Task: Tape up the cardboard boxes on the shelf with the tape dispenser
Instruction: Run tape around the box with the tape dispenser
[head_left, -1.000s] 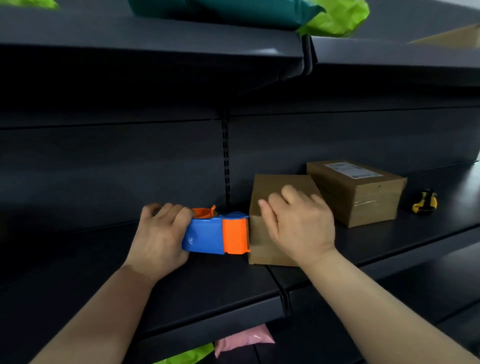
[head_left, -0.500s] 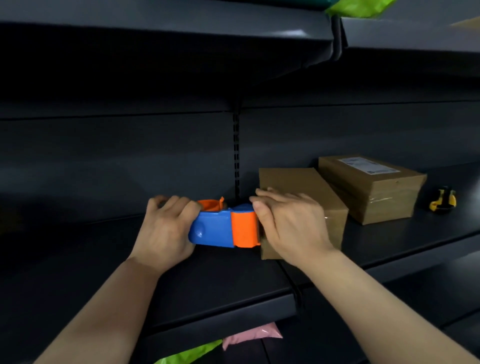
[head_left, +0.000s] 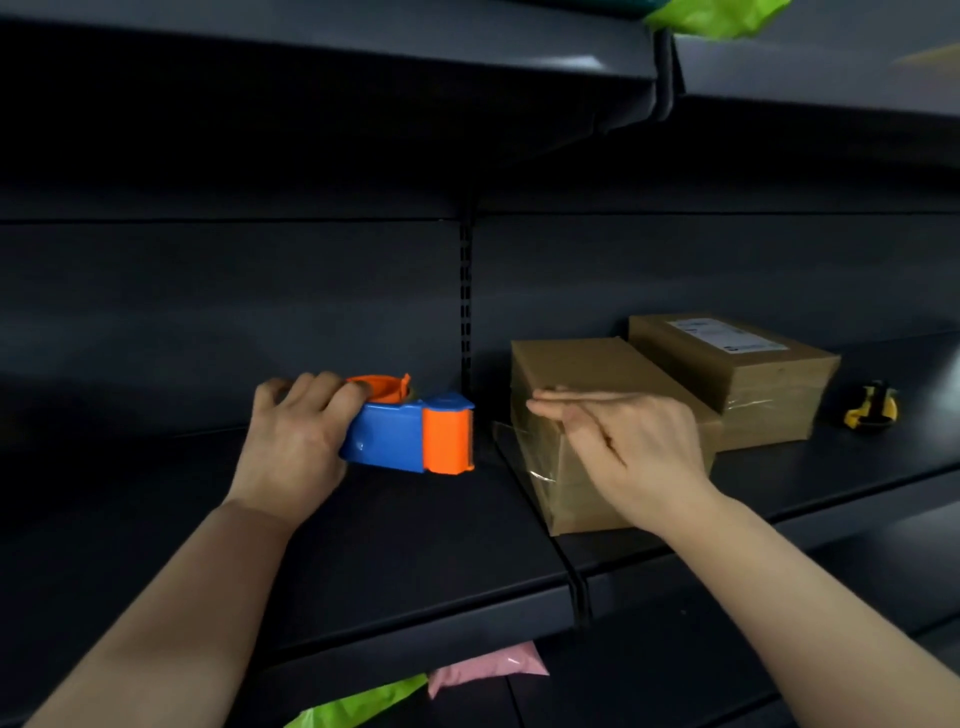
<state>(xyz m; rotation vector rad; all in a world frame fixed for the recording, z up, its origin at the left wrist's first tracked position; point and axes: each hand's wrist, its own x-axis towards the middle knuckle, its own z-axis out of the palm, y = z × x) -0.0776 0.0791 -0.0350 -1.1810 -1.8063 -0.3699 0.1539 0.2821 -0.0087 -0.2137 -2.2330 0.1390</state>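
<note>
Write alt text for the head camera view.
A left hand grips a blue and orange tape dispenser on a dark shelf, while the flat right hand presses clear tape onto a cardboard box. A second, labelled box sits behind.

1. The right hand covers the near cardboard box's right front.
2. The green bag is cut off by the top edge.
3. The small yellow-and-black object, perhaps a tool, is too blurred to identify.
</note>
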